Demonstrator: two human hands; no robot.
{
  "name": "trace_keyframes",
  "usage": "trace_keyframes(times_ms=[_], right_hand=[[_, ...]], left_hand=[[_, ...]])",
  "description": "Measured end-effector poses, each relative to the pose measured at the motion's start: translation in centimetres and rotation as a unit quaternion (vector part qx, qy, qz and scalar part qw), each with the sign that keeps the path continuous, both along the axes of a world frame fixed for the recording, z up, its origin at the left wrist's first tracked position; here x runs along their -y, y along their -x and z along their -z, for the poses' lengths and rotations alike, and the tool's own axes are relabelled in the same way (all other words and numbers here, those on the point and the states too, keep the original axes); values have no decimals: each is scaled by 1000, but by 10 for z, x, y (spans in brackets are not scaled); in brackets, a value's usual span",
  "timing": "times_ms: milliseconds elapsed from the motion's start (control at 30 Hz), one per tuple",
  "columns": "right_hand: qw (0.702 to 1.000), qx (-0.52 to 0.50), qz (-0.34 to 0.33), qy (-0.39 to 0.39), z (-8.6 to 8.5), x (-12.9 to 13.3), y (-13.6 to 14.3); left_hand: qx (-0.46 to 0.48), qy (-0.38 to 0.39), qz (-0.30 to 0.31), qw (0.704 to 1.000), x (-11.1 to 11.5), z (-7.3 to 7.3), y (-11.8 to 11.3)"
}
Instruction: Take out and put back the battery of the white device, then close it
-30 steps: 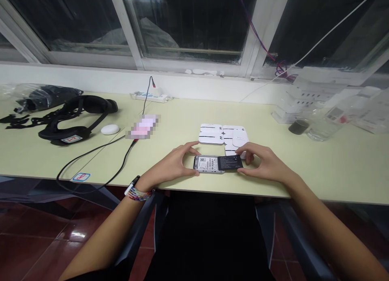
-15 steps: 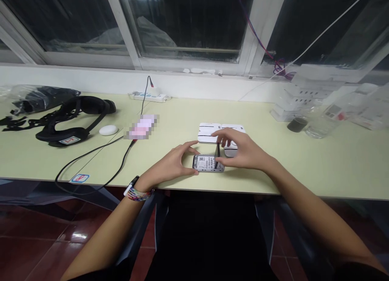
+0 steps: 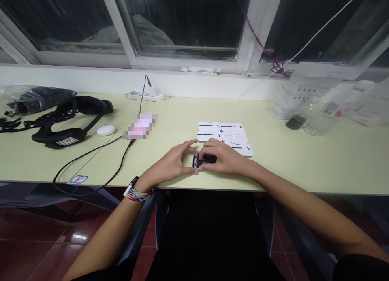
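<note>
A small silver handheld electronic device [image 3: 195, 162] lies flat near the table's front edge, its open back facing up. My left hand [image 3: 174, 162] steadies the device's left end, thumb at the near edge and index finger around the far edge. A flat black battery [image 3: 208, 159] with pale lettering lies over the device's open back. Thumb and fingers of my right hand [image 3: 227, 157] hold the battery and hide its right part. Whether the battery is fully seated I cannot tell. Just beyond are several white rounded cards [image 3: 209, 134] with black lines, and a small white square piece [image 3: 238, 136] on top.
On the left are a black headset [image 3: 60, 137], a white oval case [image 3: 106, 130] and a blurred-out phone [image 3: 140, 127] on a black cable [image 3: 117, 173]. A power strip [image 3: 147, 96] lies by the wall. White stacked trays [image 3: 299, 96] and a clear bottle [image 3: 316, 127] stand at right.
My right hand has moved left and lower. The battery, earlier held on edge above the device, now lies flat over its white label. My left hand has stayed in place.
</note>
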State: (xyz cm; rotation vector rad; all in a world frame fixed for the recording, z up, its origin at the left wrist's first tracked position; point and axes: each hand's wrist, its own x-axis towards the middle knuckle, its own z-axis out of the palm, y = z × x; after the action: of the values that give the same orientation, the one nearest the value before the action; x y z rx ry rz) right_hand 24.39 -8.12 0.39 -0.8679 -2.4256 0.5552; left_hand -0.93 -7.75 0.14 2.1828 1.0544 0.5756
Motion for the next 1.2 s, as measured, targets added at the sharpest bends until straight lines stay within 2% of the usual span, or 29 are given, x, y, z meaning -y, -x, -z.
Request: trace_keyframes(times_ms=[167,367,467,567,633,700,767,867,933,1033,1100,1133,1200], right_hand=[[998,18,-7,-58,3,6,-12],[998,33,12,-54,-4,11,-36],[990,54,110,-74,-4,0,-62],[960,91,245,-102,0,-13,-88],[946,121,284,-95,3,-16,-99],[947,142,274,-86,3,-14,-102],[953,158,236,-104,1,-8,-99],[948,194,179,-176,-5,0,-90],[940,202,165,-219,-11,2,-84],[943,133,184,-245,-19,3,-76],[953,16,210,-219,-23,4,-69],[958,-53,219,-179,-23,5,-64],[960,-171,216,-50,-20,9,-53]], left_hand=[[-8,8,-1,1000,0,0,-2],[-7,6,-2,1000,-1,2,1],[-12,-14,6,1000,-1,3,3],[-26,-28,21,999,-3,3,4],[-30,-31,27,999,-4,3,4],[-29,-33,27,999,-5,3,3],[-26,-34,29,999,-5,3,3],[-19,-34,38,999,-6,4,4],[-17,-36,41,998,-6,5,4],[-18,-40,42,998,-7,6,4],[-20,-40,37,998,-7,6,4],[-22,-39,33,998,-7,6,5],[-27,-36,21,999,-5,6,5]])
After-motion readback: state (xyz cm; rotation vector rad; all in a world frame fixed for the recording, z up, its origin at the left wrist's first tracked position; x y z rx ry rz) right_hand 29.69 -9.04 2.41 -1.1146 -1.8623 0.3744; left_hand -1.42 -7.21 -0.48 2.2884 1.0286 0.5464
